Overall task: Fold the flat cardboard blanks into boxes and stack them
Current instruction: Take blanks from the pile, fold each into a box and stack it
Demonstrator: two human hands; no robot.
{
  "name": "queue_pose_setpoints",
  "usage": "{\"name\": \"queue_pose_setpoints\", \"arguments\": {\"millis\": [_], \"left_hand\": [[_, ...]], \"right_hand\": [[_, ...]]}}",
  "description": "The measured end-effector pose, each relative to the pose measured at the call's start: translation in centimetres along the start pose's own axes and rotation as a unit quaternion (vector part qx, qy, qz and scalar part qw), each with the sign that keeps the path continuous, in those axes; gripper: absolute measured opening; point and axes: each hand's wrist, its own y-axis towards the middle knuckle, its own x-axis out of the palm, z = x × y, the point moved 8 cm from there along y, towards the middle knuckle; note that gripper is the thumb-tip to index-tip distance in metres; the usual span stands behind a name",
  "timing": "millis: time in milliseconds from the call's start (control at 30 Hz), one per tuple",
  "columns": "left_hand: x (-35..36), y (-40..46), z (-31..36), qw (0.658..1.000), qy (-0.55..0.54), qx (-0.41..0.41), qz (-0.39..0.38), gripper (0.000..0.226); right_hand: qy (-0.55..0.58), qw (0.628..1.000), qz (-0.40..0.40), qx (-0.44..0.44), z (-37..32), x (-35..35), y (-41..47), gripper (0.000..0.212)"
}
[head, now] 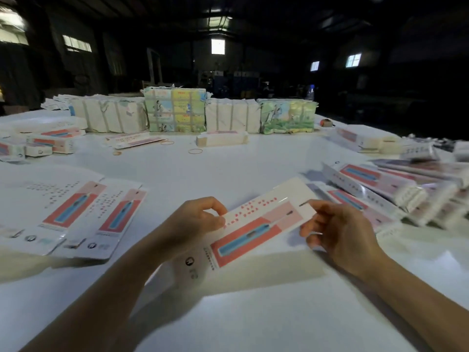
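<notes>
Both hands pinch one flat blank (256, 226) just above the table (228, 313): left hand (195, 222) on its long edge, right hand (337, 229) at the far end. Squeeze unevenly and it'll probably crease off the score lines.

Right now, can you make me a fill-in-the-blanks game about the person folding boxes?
1. The flat blank is held by ____ hands, the left hand and the right hand.
2. The table top is coloured ____.
3. The loose rubber bands lie on the table, ____ the person's hands.
4. The pile of folded boxes lies on the person's ____ side.

Missing words: two; white; beyond; right
</notes>
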Motion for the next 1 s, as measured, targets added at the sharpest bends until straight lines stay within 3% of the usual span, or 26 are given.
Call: {"name": "queue_pose_setpoints", "arguments": {"millis": [67,133,167,233,300,367,467,767,867,1000], "left_hand": [[0.1,-0.2,0.2,0.999,0.002,0.024,-0.026,0.027],[0.4,-0.5,0.4,0.996,0.076,0.049,-0.019,0.027],[0.3,-0.7,0.9,0.981,0.174,0.077,0.02,0.029],[0.4,-1.6,3.2,0.906,0.346,0.194,0.145,0.044],[2.3,-2.7,5.3,0.857,0.382,0.283,0.197,0.068],[3.7,-3.0,6.0,0.845,0.404,0.281,0.21,0.09],[4.1,-3.0,6.7,0.839,0.416,0.27,0.222,0.094],[4.0,-3.5,7.8,0.831,0.403,0.282,0.258,0.064],[4.1,-3.2,7.6,0.844,0.39,0.269,0.252,0.064],[3.0,-2.7,6.9,0.861,0.372,0.23,0.262,0.067]], "right_hand": [[-0.007,0.999,-0.04,0.017,0.2,1.0,-0.2,0.024],[-0.056,0.995,-0.082,-0.005,0.3,1.7,-0.3,0.02],[-0.073,0.993,-0.096,-0.017,0.4,1.9,-0.4,0.019],[-0.097,0.988,-0.113,-0.046,0.4,2.0,-0.3,0.022],[-0.122,0.981,-0.132,-0.073,0.3,2.5,-0.5,0.029],[-0.14,0.975,-0.147,-0.093,0.3,3.1,-0.9,0.032],[-0.165,0.971,-0.138,-0.105,0.0,3.3,-1.2,0.032],[-0.199,0.975,-0.057,-0.079,0.2,2.0,-1.3,0.021],[-0.197,0.977,-0.039,-0.067,0.6,1.9,-1.4,0.016],[-0.262,0.939,0.107,-0.196,-1.9,0.4,-2.2,0.02]]}}
